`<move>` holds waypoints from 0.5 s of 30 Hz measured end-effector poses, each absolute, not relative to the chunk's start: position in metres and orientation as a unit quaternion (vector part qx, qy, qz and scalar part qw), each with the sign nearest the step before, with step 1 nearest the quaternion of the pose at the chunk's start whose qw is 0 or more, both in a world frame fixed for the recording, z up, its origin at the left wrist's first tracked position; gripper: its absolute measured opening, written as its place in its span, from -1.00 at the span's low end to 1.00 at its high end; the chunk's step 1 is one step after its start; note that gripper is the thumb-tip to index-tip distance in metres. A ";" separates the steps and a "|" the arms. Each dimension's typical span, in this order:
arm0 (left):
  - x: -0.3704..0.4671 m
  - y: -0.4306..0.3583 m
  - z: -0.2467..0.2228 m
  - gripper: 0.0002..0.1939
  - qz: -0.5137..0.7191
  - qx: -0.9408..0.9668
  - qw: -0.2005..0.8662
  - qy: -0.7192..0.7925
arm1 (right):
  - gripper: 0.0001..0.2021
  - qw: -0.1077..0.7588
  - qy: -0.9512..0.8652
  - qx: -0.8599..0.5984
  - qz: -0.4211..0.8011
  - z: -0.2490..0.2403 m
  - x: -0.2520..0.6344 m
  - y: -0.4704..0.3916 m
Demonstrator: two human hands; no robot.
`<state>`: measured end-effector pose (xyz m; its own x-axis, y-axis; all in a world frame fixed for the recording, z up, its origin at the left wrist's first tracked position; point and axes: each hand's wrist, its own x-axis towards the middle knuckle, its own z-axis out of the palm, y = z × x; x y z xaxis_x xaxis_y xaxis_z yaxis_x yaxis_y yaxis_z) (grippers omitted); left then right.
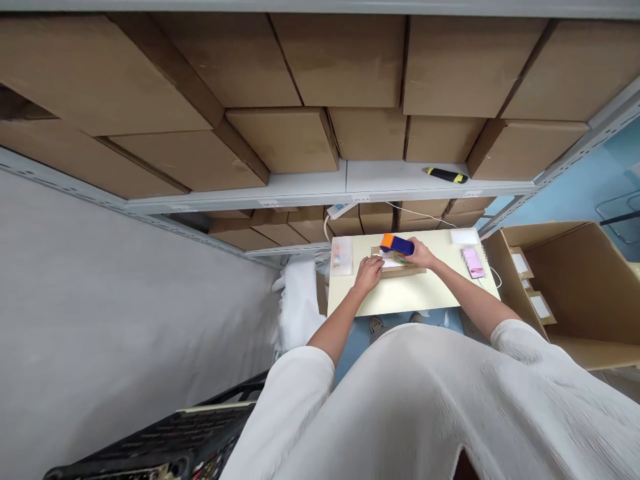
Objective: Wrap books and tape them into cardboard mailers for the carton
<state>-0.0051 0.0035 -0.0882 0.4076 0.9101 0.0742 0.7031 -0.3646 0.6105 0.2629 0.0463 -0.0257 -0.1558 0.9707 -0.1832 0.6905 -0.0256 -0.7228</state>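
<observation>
In front of my torso (430, 400), both my arms reach forward and converge. My left forearm (337, 323) angles inward from the torso's left side, the left hand (369, 274) palm down, its fingers forward and slightly bent. My right forearm (467, 293) slants in from the torso's right side. My right hand (421, 255), just beside the left, is closed in a grip, its fingers partly hidden.

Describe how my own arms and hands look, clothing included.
Your left hand and right hand are bare, with no gloves. The left sleeve and right sleeve are short, white and loose, softly creased and without visible markings. No watch or bracelet shows on either wrist; the fingers are too small to tell whether a ring is worn.
</observation>
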 end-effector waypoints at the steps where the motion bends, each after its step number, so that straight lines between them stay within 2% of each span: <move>1: -0.006 0.003 -0.088 -0.64 0.211 0.793 0.258 0.509 | -0.39 0.160 -0.680 -0.635 0.331 -0.026 0.265 0.046; 3: -0.007 0.002 -0.087 -0.66 0.224 0.780 0.275 0.516 | -0.45 0.110 -0.697 -0.645 0.294 -0.025 0.271 0.046; 8: -0.002 0.009 -0.077 -0.70 0.299 0.695 0.354 0.550 | -0.50 0.057 -0.722 -0.635 0.268 -0.020 0.294 0.043; 12: 0.013 0.028 -0.058 -0.78 0.396 0.527 0.467 0.589 | -0.44 0.062 -0.725 -0.625 0.282 -0.019 0.303 0.039; 15: 0.027 0.041 -0.043 -0.75 0.399 0.407 0.574 0.588 | -0.40 0.090 -0.730 -0.613 0.290 -0.020 0.302 0.037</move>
